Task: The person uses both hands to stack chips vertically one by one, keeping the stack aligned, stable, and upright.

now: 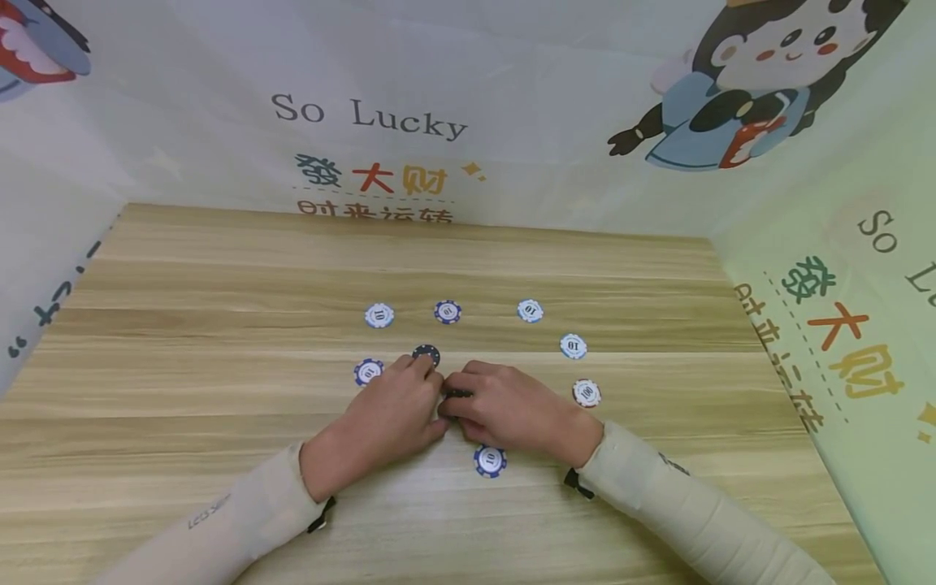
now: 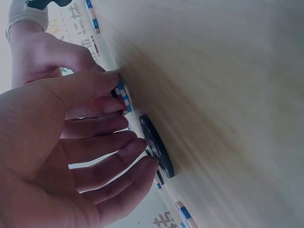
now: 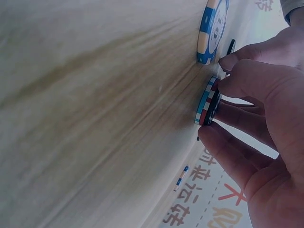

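Note:
Between the hands lies a small stack of chips [image 1: 458,393] [image 3: 207,103], with light blue, red and black edges. My right hand [image 1: 512,406] [image 3: 280,123] pinches this stack between thumb and fingers. My left hand [image 1: 391,414] [image 2: 71,137] is bent loosely, its thumb beside the stack in the left wrist view. A black chip [image 1: 426,354] lies at its fingertips. Beside the left fingers in the left wrist view is a black chip [image 2: 156,147]; whether they touch it I cannot tell.
Loose chips surround the hands: a dark blue one [image 1: 369,372] left, another [image 1: 490,461] in front, a red-edged one [image 1: 587,393] right, light blue ones [image 1: 379,315] [image 1: 530,310] [image 1: 574,346] and a blue one [image 1: 448,311] behind. Printed cloth [image 1: 541,187] borders the wooden table [image 1: 219,349].

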`<state>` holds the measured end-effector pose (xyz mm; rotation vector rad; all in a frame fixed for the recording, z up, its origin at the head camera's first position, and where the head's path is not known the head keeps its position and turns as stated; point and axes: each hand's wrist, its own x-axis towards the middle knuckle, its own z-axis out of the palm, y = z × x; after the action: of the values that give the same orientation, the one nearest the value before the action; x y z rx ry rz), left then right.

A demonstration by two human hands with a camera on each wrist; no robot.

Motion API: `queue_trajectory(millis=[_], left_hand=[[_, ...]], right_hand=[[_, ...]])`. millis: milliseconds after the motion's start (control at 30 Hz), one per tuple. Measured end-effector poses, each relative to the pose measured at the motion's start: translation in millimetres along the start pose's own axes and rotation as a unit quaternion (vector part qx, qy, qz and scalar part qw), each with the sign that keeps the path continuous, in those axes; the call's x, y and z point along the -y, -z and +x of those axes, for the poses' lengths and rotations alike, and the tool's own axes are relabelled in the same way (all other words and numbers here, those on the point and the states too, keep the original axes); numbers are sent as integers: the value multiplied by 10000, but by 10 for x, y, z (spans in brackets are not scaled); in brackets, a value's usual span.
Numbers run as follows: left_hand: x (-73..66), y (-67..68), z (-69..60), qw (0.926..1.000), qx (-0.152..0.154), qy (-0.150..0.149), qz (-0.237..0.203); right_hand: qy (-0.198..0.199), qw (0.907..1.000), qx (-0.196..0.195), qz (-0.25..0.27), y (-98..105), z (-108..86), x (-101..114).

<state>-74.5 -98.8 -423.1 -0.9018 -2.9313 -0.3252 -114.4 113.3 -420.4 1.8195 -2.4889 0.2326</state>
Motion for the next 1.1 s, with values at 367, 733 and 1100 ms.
queue_trajectory(millis=[367, 733, 1100], left_hand=[[10, -3, 11, 10000, -24, -32, 35], [2, 9, 13, 10000, 15, -63, 69], [21, 11, 28, 9998, 208, -44, -31]], right_hand=[[18, 10000, -2, -29, -10, 3, -12], [-80, 9997, -172, -119, 25, -51, -5], [-581, 9952, -720, -307, 197, -468, -140]])
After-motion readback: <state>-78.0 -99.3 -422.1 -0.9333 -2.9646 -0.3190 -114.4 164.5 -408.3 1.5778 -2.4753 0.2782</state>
